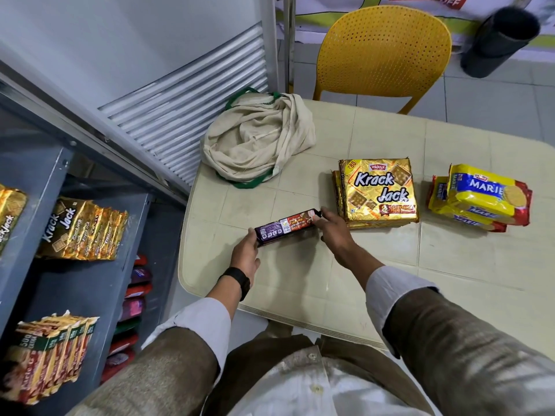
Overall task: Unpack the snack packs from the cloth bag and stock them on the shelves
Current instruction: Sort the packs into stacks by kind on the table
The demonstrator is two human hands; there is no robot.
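Lower packs under the top Krack Jack pack (380,190), shelf packs (10,217) cropped at left edge, blurred black bin (500,40).

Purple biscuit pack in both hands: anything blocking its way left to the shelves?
Nothing visible does. The purple biscuit pack is held at its ends by the left hand and right hand near the table's left edge; the grey shelves stand open just beyond.

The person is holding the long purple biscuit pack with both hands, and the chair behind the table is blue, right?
Not quite. The head view shows the chair behind the table is yellow, not blue. The rest holds: the left hand and right hand each hold an end of the long purple biscuit pack.
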